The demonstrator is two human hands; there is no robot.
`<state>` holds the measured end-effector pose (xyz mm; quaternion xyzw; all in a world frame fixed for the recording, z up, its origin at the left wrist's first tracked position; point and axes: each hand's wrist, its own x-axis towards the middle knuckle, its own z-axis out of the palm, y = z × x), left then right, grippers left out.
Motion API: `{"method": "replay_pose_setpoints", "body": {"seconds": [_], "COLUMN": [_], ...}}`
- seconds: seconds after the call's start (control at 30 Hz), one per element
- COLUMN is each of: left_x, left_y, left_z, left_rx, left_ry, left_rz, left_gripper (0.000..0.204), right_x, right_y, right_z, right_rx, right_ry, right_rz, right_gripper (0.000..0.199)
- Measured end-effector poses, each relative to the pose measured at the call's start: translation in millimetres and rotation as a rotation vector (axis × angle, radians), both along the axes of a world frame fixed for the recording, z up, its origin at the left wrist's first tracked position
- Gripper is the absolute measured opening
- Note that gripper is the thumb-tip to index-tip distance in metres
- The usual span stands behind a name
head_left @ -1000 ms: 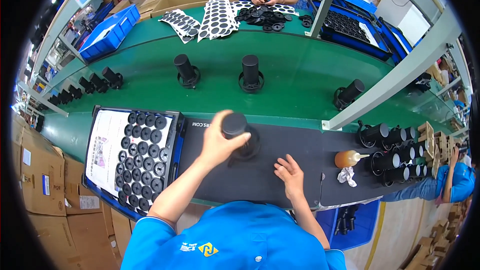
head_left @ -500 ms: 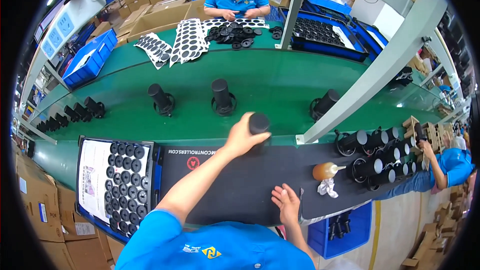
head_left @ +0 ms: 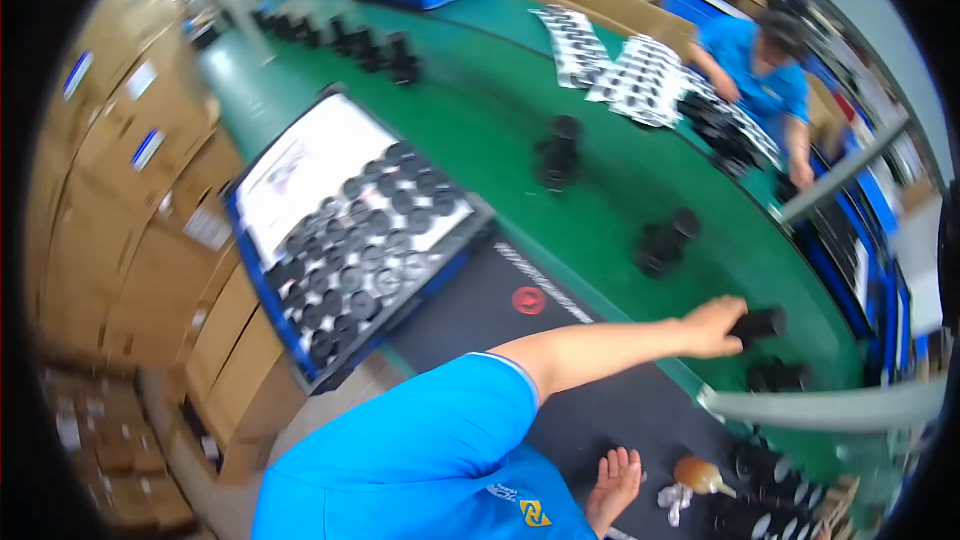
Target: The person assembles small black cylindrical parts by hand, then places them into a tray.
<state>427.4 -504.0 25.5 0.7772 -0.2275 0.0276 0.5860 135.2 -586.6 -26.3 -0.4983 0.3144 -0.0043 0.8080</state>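
My left hand (head_left: 712,328) reaches out over the green conveyor belt (head_left: 490,105), its fingers closed on a black cylinder (head_left: 762,324). Motion blur softens the fingers and the cylinder. Just beyond it on the belt is another black cylinder with a ring-like part (head_left: 778,375). Two more black cylinders (head_left: 560,152) stand spaced out along the belt to the left. Low over the black mat (head_left: 575,420), my right hand (head_left: 615,485) is open, palm up, holding nothing. Beside it are an amber squeeze bottle (head_left: 697,475) and a crumpled white tissue (head_left: 674,503).
A blue-edged tray (head_left: 335,380) of round black discs on white paper stands at the left. Cardboard boxes (head_left: 110,240) are stacked beyond it. A pale metal post (head_left: 830,408) crosses at right. Across the belt, a co-worker (head_left: 760,60) sits by sticker sheets (head_left: 640,80).
The view has swung left and tilted, bringing the disc tray and boxes further in. My left hand still grips the black cylinder, with the arm stretched further out; my right hand stays open.
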Motion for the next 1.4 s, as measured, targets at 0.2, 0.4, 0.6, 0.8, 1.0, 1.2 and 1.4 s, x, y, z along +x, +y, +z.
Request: {"method": "replay_pose_setpoints", "body": {"seconds": [0.2,0.4,0.6,0.8,1.0,1.2,1.4], "left_x": [-152.5,-215.1,-208.0,-196.6,-197.2,-196.8,-204.4], "left_y": [278.0,448.2,455.9,449.9,454.9,397.5,276.7], "left_z": [45.1,31.1,10.3,-3.4,4.9,51.1,66.9], "left_rx": [0.21,1.012,1.18,1.309,1.199,0.706,0.203], "left_ry": [-0.297,-0.168,-0.24,-0.059,-0.114,-0.028,0.242], "left_rz": [0.156,0.327,0.236,0.117,0.193,0.308,0.151], "left_gripper": [0.028,0.054,0.045,0.054,0.053,0.048,0.045], "right_x": [17.7,33.4,34.6,21.9,15.1,41.7,73.2], "right_y": [23.9,63.2,88.9,86.4,86.5,127.6,171.9], "right_z": [-3.7,7.8,21.2,22.5,30.8,55.3,86.3], "right_rx": [0.053,0.08,0.076,0.09,0.047,-0.104,-0.319], "right_ry": [-0.001,-0.045,-0.113,-0.127,-0.16,-0.268,-0.689], "right_rz": [0.203,0.321,0.349,0.284,0.312,0.613,0.735], "right_gripper": [0.044,0.039,0.038,0.037,0.036,0.052,0.073]}}
